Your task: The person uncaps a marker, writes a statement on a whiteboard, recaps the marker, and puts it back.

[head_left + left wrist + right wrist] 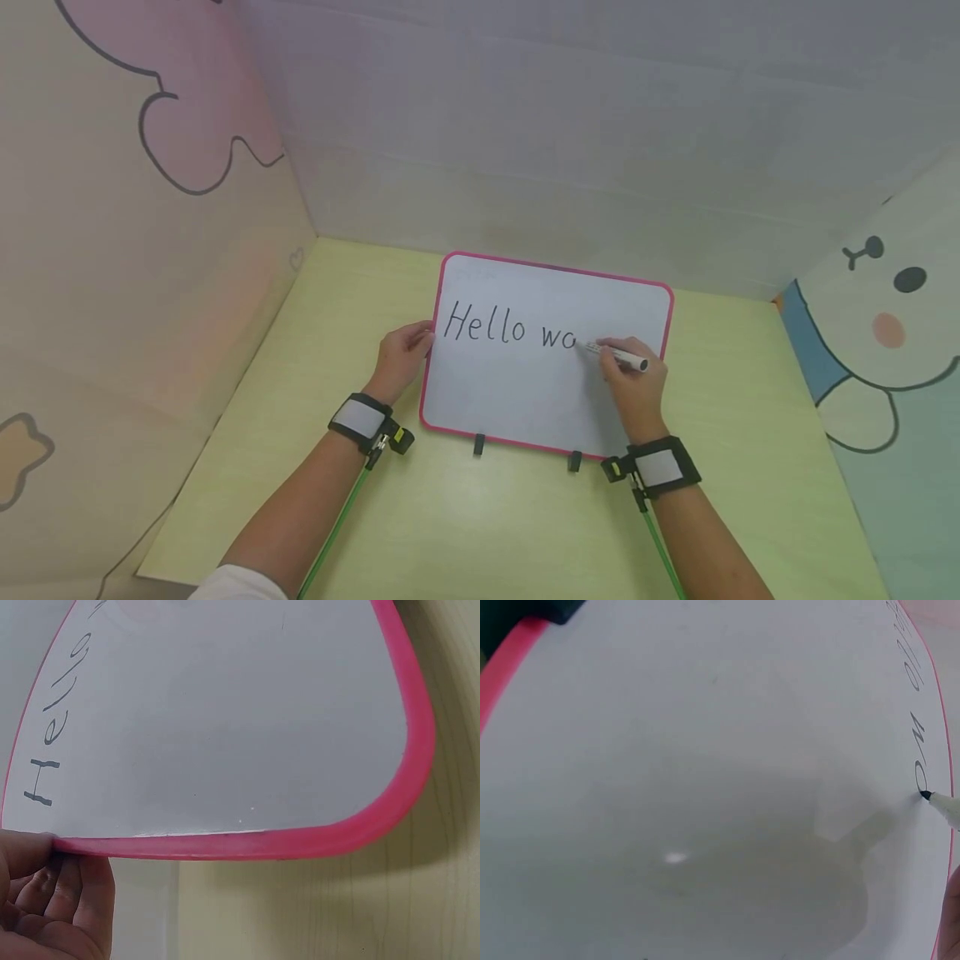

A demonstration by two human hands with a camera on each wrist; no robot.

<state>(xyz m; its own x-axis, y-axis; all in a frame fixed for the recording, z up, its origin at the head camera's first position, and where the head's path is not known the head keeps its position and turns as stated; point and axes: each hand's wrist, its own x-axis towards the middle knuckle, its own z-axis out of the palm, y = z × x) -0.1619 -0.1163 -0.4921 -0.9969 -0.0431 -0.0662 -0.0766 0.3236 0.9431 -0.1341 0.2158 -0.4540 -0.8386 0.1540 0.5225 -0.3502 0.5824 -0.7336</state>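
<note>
A whiteboard (510,383) with a pink rim leans up on the table and bears "Hello wo" in black handwriting (483,323). At its left edge, my left hand (401,358) pinches the pink rim, thumb on the front and fingers curled behind, as the left wrist view shows. A white marker (626,357) is held in my right hand (637,387), between thumb and fingers. In the right wrist view the marker's black tip (926,795) is right at the end of the letter "o" (921,776). Only a sliver of the right hand shows there.
Two black feet (478,444) stick out below the board's lower edge onto the pale yellow table (465,517). A grey-white wall covering (562,150) rises behind, and printed cartoon sheets (150,292) flank both sides. Green cords (333,533) run from the wristbands.
</note>
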